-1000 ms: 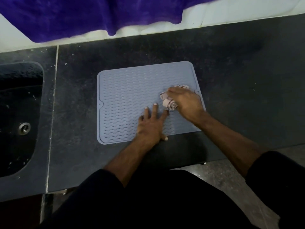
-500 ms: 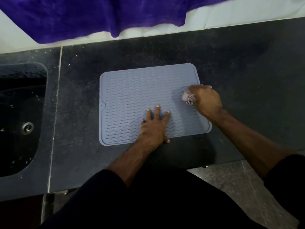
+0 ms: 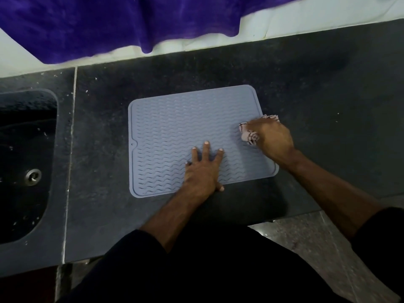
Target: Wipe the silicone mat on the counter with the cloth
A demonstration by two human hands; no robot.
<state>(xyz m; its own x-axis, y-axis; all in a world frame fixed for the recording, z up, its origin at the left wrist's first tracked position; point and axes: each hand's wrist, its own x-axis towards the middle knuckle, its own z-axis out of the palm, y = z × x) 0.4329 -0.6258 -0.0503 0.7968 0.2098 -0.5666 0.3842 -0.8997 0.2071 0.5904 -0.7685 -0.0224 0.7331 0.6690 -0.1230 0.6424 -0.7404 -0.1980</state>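
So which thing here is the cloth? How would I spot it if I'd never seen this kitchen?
Start at the dark counter and find the grey-blue wavy-ribbed mat lying on it, right of the sink. At the mat's right edge, the right hand grips a small bunched cloth. It is pale with dark line markings, unlike the big purple fabric hanging behind the counter.

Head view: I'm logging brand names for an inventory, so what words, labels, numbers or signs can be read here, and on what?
None can be read.
Silicone mat: only a raised wave pattern, no lettering.
Cloth: dark markings, too blurred to tell if they are text.
Purple fabric, counter and sink: no text.
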